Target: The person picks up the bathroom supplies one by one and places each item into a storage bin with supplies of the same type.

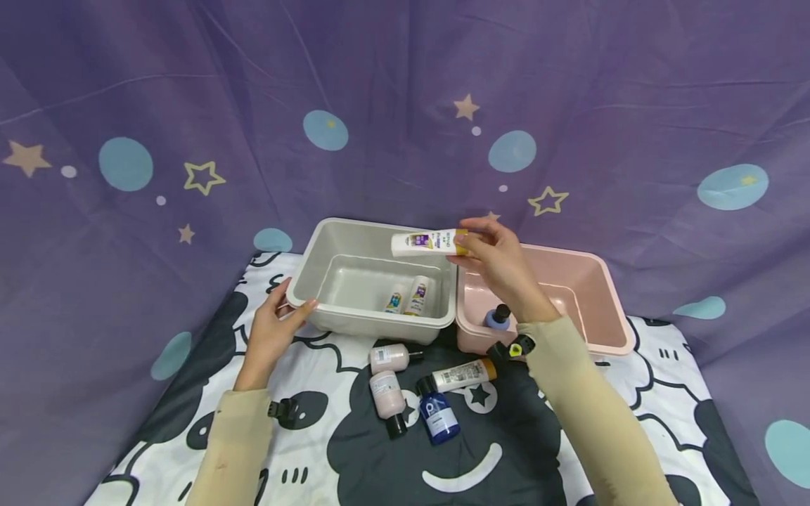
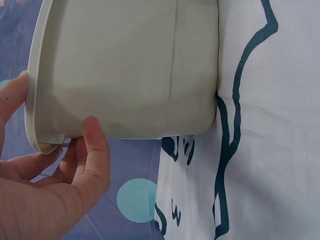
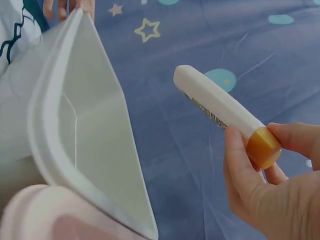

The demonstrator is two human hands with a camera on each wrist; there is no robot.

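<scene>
The fingers of the right hand (image 1: 500,263) were bent in a small pinch, and they had hold of a white tube (image 1: 422,243) by its gold cap (image 3: 263,147). From those fingers the tube's long side pointed to 9 o'clock, almost level in the head view, so the end without the cap was farthest from the hand. The tube hung in the air above the gray bin (image 1: 373,320), toward 2 o'clock from the bin's middle, and the right wrist view showed it apart from the rim. This hand was much nearer to the tube than the left hand (image 1: 275,327), which was at the bin's 8 o'clock, its thumb and fingers gripping the rim at that corner. Near 6 o'clock from the held tube, two little tubes (image 1: 418,295) sat inside the gray bin, close to its near wall. The pink bin (image 1: 610,309) was at 4 o'clock, with a purple bottle (image 1: 497,321) in it. Farther down at 6 o'clock, two pink bottles (image 1: 387,393), a blue bottle (image 1: 439,419) and an orange-capped tube (image 1: 462,376) lay on the cloth (image 1: 304,450).
</scene>
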